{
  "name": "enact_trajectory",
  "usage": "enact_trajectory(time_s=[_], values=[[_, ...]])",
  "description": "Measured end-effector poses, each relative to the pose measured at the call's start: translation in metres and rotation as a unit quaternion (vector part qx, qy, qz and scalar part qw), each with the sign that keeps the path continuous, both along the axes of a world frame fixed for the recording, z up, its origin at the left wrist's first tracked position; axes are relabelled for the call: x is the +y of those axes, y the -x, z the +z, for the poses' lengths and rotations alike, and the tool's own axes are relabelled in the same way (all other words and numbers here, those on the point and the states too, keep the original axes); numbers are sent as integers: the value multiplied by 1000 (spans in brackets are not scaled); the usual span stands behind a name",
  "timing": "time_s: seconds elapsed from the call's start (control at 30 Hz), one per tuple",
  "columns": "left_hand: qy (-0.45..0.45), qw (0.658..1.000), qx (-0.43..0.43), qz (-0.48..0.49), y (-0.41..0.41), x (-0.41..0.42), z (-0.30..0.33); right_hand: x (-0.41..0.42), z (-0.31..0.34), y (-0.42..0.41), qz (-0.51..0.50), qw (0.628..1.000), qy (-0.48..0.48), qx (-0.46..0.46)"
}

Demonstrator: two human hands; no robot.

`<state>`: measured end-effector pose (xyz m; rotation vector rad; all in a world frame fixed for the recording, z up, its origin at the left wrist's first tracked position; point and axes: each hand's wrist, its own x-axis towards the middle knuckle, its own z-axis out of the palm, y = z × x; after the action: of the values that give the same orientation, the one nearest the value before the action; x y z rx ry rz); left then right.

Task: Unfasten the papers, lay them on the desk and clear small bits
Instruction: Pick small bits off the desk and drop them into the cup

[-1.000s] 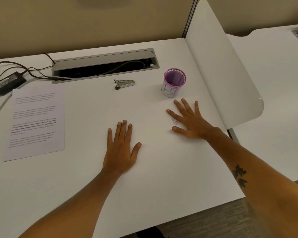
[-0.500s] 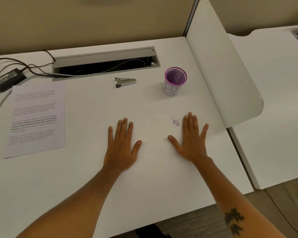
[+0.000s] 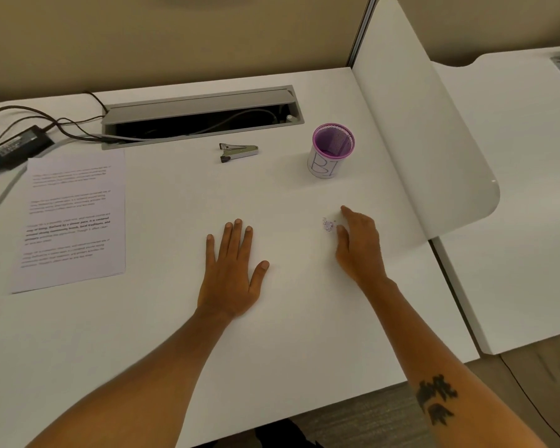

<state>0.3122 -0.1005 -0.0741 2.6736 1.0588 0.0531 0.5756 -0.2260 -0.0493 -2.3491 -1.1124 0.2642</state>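
Note:
Printed papers (image 3: 72,218) lie flat at the left of the white desk (image 3: 162,334). A small pile of pale staple bits (image 3: 328,225) sits on the desk right of centre. My right hand (image 3: 359,245) stands on its edge just right of the bits, fingers straight, with thumb and forefinger close beside them. My left hand (image 3: 232,270) rests flat on the desk, fingers spread, holding nothing. A metal staple remover (image 3: 238,151) lies further back. A purple mesh cup (image 3: 332,150) with a white label stands behind the bits.
An open cable tray (image 3: 201,116) runs along the back of the desk. A black power adapter (image 3: 20,147) and cables lie at the back left. A white divider panel (image 3: 414,124) rises along the desk's right side, with another desk beyond it.
My right hand drew back off the bits, lay flat to their right, then turned onto its edge beside them. My left hand has stayed flat.

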Motion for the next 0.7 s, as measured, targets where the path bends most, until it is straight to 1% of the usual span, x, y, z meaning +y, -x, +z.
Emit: enact_trajectory(time_s=[0.03,0.07,0.2,0.3,0.47,0.57,0.7], values=[[1,1000,0,0,0,0,0,2,3,-5,15,1000,-14,2],[1,1000,1,0,0,0,0,6,6,-9,40,999,-7,1],[2,1000,2,-1,0,0,0,20,16,-17,180,980,78,-35],[2,1000,-3,0,1,0,0,16,19,-17,239,962,106,-82],[1,1000,0,1,1,1,-1,5,23,-18,251,957,114,-86],[1,1000,1,1,1,1,-3,5,25,-18,263,952,112,-109],[3,1000,0,1,1,1,-4,6,26,-15,241,957,104,-119]])
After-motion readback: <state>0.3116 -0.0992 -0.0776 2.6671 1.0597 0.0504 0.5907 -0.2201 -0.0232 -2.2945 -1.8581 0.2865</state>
